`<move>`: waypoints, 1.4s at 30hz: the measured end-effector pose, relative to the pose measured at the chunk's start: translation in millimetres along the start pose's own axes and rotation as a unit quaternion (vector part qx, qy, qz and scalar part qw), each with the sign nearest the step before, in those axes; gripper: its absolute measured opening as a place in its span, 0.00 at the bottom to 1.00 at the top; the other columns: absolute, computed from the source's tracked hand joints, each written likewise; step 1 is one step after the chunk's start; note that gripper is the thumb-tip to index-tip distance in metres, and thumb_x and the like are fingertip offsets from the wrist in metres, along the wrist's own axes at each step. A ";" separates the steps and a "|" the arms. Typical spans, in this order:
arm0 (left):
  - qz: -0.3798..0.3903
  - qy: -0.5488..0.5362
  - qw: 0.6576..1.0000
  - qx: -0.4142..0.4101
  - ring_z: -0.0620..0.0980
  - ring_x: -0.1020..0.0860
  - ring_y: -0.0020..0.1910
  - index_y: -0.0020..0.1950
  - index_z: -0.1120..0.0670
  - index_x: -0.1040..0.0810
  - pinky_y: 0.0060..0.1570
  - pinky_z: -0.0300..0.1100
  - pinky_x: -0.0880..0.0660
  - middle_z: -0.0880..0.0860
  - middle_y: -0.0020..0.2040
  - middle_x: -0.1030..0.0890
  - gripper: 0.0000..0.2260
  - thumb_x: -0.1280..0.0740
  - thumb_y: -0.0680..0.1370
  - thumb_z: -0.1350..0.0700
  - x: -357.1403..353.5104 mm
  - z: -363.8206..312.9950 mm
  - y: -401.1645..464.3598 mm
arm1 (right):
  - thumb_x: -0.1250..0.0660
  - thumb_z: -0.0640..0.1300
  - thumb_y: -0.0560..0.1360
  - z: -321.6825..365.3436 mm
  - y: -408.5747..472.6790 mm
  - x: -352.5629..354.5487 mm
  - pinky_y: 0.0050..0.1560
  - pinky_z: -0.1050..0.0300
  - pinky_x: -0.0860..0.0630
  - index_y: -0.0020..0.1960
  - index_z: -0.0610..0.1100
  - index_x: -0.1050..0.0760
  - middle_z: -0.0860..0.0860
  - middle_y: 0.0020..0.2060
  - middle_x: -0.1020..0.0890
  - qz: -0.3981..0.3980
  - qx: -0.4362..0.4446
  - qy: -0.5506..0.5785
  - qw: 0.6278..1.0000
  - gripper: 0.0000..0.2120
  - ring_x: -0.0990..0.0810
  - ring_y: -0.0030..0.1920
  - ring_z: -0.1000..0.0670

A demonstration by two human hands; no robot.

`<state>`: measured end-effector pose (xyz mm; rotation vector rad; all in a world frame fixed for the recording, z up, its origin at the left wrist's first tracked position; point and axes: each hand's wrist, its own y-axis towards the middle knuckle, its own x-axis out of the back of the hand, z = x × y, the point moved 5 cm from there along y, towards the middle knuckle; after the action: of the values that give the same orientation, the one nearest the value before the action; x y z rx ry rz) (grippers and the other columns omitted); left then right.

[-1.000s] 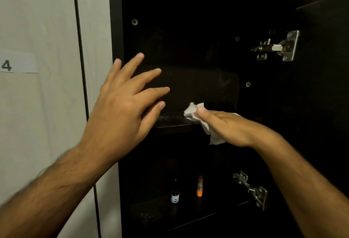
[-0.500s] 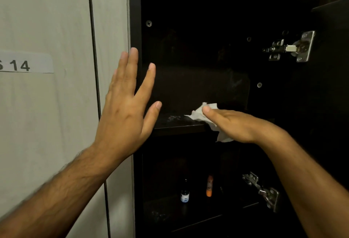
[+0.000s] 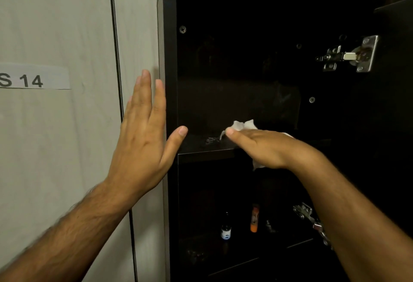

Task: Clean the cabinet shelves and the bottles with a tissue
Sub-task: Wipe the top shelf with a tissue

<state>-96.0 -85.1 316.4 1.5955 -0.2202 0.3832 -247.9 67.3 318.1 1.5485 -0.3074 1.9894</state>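
A dark open cabinet fills the right half of the head view. My right hand (image 3: 266,147) lies flat, palm down, pressing a crumpled white tissue (image 3: 242,125) onto the upper dark shelf (image 3: 201,147). My left hand (image 3: 143,138) is flat with straight fingers against the cabinet's left front edge (image 3: 169,80) and the pale panel beside it. On the lower shelf (image 3: 223,248) stand a small dark bottle with a white label (image 3: 225,230) and an orange bottle (image 3: 254,219), both upright and apart.
A pale closed door (image 3: 55,147) with a paper label reading "S 14" (image 3: 33,77) is at the left. The cabinet door (image 3: 395,102) stands open at the right on two metal hinges, an upper hinge (image 3: 348,54) and a lower hinge (image 3: 310,217).
My left hand swung from in front of the cabinet opening leftward onto its left edge, fingers now pointing up. My right hand with the tissue stays on the upper shelf. The view shifted left.
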 end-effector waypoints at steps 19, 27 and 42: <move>0.019 -0.045 0.999 0.011 0.48 0.58 0.78 0.79 0.51 0.55 0.76 0.54 0.51 0.53 0.80 0.57 0.30 0.52 0.81 0.39 -1.8 14.0 -6.6 | 0.48 0.65 0.78 17.1 -5.3 -9.5 0.55 0.60 0.34 0.66 0.61 0.27 0.62 0.61 0.25 0.061 0.026 0.177 0.982 0.22 0.28 0.57 0.61; 0.019 -0.058 0.998 0.013 0.47 0.56 0.78 0.79 0.50 0.56 0.77 0.52 0.51 0.53 0.80 0.54 0.29 0.53 0.82 0.41 -6.7 14.1 -7.1 | 0.54 0.54 0.84 55.7 4.8 -17.8 0.68 0.54 0.38 0.69 0.52 0.29 0.55 0.71 0.29 0.038 0.096 -0.023 0.994 0.22 0.33 0.69 0.55; 0.017 -0.049 0.999 0.006 0.46 0.55 0.78 0.78 0.49 0.54 0.76 0.48 0.50 0.53 0.80 0.53 0.27 0.52 0.82 0.41 -0.6 12.9 -6.2 | 0.46 0.47 0.79 82.4 13.0 -27.8 0.61 0.43 0.28 0.48 0.48 0.25 0.53 0.49 0.21 0.055 0.140 0.037 0.988 0.11 0.23 0.52 0.50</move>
<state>-92.9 -97.5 310.1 1.6252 -0.3223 0.3335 -185.2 5.7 318.5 1.6511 -0.0875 2.2481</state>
